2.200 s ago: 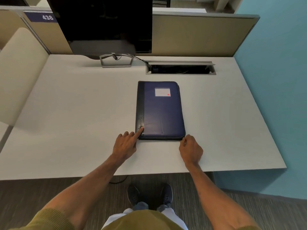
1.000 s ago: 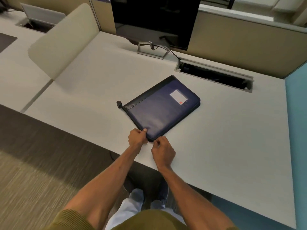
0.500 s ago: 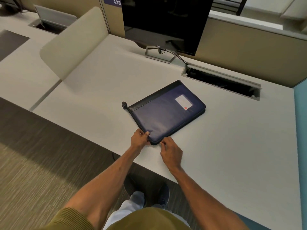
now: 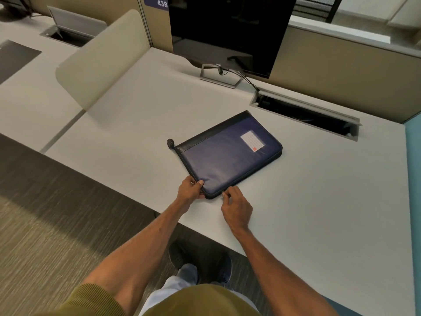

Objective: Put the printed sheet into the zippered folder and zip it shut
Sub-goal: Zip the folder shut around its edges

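Grips folder (image 4: 227,160) corner in left hand (image 4: 190,190); pinches zipper pull (image 4: 222,194) with right hand (image 4: 235,208) fingers (image 4: 228,195); long axis toward table's (image 4: 319,190) far-right corner.

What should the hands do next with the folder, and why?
Probably the right hand should draw the zipper pull along the folder edge nearest the person, away from the left hand. It pinches at the zipper line, and the left hand grips the near corner, bracing it. No sheet shows on the desk.
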Demonstrator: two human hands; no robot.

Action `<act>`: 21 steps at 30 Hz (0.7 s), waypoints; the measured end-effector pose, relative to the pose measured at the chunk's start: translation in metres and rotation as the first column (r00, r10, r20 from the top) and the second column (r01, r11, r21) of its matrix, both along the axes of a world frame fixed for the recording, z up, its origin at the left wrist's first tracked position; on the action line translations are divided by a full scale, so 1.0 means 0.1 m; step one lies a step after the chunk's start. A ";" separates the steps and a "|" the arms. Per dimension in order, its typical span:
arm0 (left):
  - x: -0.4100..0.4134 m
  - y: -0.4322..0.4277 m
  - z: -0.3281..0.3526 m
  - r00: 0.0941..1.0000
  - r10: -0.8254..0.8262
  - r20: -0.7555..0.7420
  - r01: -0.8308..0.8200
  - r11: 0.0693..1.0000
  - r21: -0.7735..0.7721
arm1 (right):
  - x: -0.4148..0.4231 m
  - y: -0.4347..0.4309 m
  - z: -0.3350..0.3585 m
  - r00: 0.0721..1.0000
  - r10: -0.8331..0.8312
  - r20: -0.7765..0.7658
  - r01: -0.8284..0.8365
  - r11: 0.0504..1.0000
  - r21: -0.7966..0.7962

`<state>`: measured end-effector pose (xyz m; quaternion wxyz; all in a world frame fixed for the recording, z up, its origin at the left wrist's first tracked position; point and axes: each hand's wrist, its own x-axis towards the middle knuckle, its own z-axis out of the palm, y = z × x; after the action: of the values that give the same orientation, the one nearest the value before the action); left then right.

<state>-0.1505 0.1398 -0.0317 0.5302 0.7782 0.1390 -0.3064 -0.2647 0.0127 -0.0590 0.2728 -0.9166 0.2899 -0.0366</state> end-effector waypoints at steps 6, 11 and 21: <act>0.04 0.02 -0.04 1.000 -0.020 -0.003 0.020 1.000 0.011 | 0.02 -0.06 0.01 1.000 -0.010 -0.001 0.010 1.000 0.005; -0.04 -0.02 -0.07 0.995 0.097 -0.014 -0.096 0.993 0.063 | 0.07 -0.03 0.01 1.000 -0.004 0.017 0.004 1.000 0.021; -0.22 -0.27 -0.07 0.846 0.432 -0.311 -0.469 0.882 -0.051 | 0.13 0.19 -0.03 0.994 -0.081 0.072 0.071 0.988 0.141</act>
<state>-0.1722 0.1132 -0.0390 0.6086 0.6353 0.3750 -0.2922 -0.2518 0.0318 -0.0618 0.3450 -0.8817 0.3156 -0.0626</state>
